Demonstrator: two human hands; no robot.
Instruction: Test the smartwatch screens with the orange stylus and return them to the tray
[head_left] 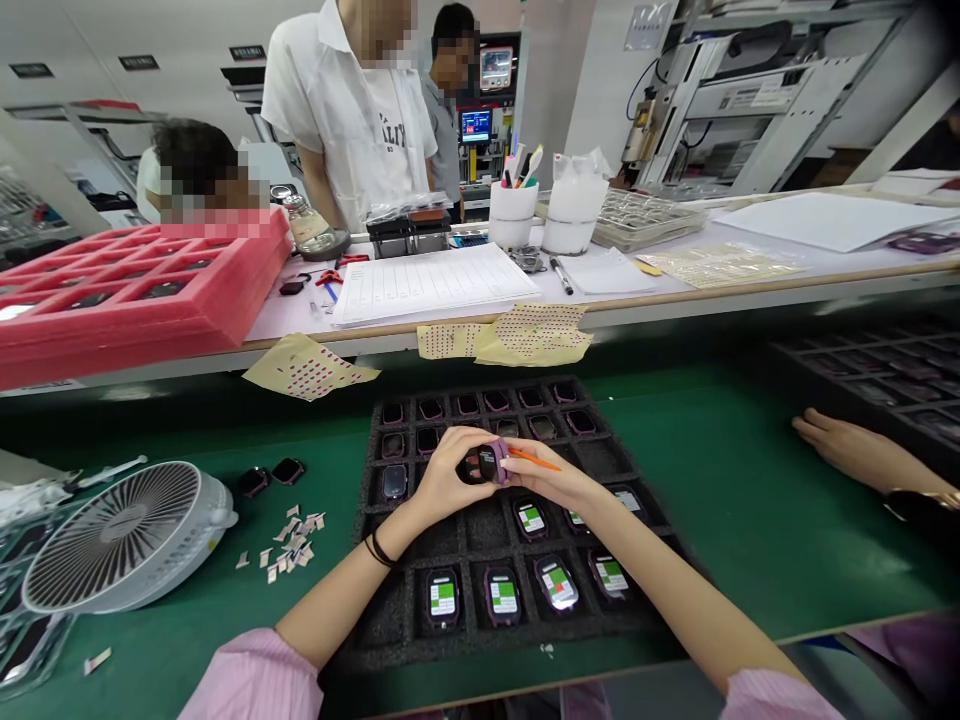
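Above a black foam tray [484, 640], my left hand [448, 475] grips a purple watch case [493, 462] between thumb and fingers, its dark face turned left. From the other side, my right hand [551, 475] touches the same watch and also holds a thin orange tool [534, 459]. The tray's compartments hold several watches: those at the back have dark screens, while those near the front, such as one watch [502, 597], show green and white screens. Some compartments are bare foam.
A white fan [131, 535], small loose pieces [292, 545] and two dark watches [271, 477] lie left. Another person's hand [836, 440] rests at right by a second tray. A shelf edge [645, 310] with yellow sticker sheets [536, 335] crosses behind the tray.
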